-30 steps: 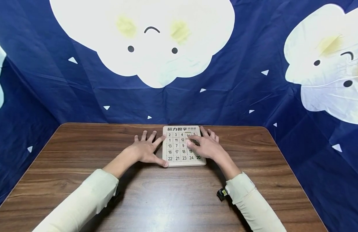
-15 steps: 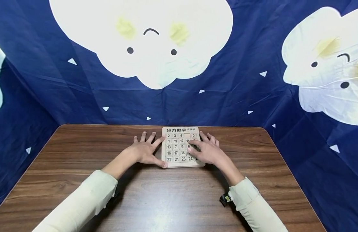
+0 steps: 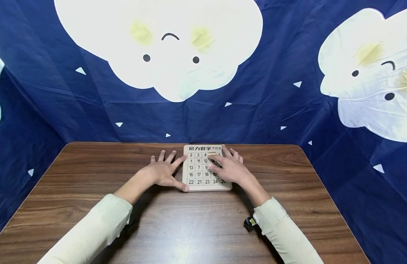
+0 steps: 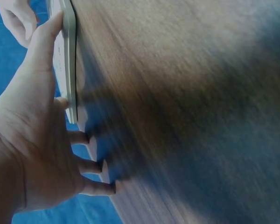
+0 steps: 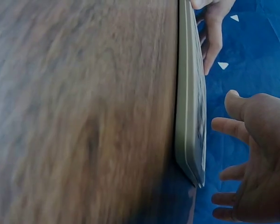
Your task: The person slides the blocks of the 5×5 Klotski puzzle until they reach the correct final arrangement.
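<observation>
One square beige 14 tile [image 3: 212,161] has dropped, opening a top-row gap [image 3: 212,153].
Our left hand [image 3: 161,173] touches the flat beige puzzle board [image 3: 206,189] on the brown wooden worktop [image 3: 177,227], fingers straight; our right hand's [image 3: 233,169] fingers are released.

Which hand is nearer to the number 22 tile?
Left. The left hand is at the number puzzle's left edge, its thumb beside the number 22 tile; the right hand is over the puzzle's right side.
</observation>
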The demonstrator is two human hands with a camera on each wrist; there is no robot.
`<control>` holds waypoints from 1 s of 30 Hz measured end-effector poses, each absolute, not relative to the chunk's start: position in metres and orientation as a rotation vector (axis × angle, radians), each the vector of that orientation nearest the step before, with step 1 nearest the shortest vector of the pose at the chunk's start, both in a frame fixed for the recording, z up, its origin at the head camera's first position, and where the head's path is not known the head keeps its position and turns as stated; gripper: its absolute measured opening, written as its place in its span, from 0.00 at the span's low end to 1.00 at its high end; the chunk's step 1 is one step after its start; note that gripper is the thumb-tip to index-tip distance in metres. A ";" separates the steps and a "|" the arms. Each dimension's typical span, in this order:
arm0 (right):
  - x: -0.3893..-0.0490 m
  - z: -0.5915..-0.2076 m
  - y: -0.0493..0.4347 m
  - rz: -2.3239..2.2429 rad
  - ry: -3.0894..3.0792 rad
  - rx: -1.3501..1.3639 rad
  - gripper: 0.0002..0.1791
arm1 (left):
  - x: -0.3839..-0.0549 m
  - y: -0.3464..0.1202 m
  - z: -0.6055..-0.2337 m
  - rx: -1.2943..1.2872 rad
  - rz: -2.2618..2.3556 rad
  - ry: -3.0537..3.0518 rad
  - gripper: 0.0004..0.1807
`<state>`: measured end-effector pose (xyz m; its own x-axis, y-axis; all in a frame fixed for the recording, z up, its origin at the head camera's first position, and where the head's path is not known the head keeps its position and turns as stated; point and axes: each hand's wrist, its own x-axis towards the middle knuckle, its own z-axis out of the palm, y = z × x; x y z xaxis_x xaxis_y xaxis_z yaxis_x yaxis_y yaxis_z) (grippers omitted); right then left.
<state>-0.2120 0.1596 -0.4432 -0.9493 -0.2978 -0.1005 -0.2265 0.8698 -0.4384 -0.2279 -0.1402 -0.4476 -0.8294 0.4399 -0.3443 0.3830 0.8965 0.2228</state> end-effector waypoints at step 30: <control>-0.224 -0.447 0.157 -0.611 2.888 -0.366 0.29 | -0.227 -0.141 -0.449 0.600 0.141 2.683 0.77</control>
<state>-0.2243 0.1573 -0.4472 -0.9561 -0.2714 -0.1109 -0.2032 0.8861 -0.4166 -0.2274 -0.1409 -0.4493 -0.8336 0.4287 -0.3482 0.3899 0.9033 0.1787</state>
